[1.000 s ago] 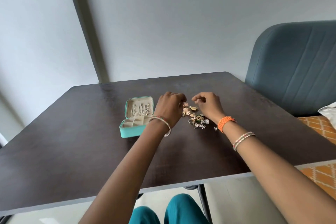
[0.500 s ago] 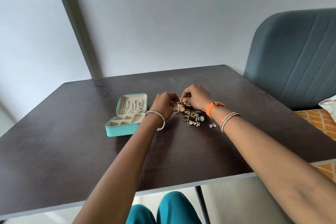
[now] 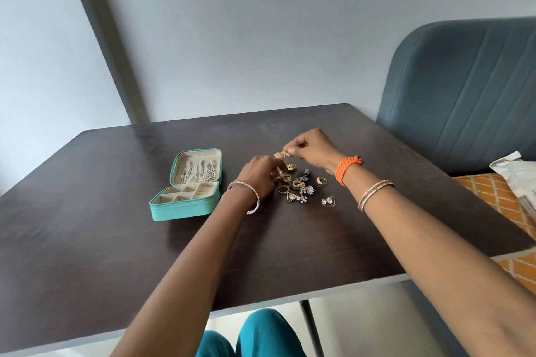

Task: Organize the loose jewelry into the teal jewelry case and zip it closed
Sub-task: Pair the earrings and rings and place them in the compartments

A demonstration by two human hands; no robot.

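The teal jewelry case [image 3: 179, 209] lies open on the dark table, silver chains hanging in its lid, beige compartments in its base. To its right sits a pile of loose jewelry [image 3: 300, 185]: rings, gold pieces, flower studs and two triangle earrings [image 3: 328, 201]. My right hand [image 3: 311, 146] hovers over the far side of the pile and pinches a small gold earring [image 3: 282, 154] between thumb and fingers. My left hand [image 3: 259, 172] rests at the pile's left edge with curled fingers touching a small piece; what it holds is hidden.
The dark table [image 3: 87, 240] has its front edge close to my knees. A blue padded chair [image 3: 464, 90] stands at the right, with an orange patterned cushion [image 3: 499, 197] and a white plastic bag [image 3: 519, 174] on it. A grey wall is behind.
My right hand has lifted a gold earring off the pile, and my left hand has drawn back slightly toward the pile's left edge. The camera view has shifted.
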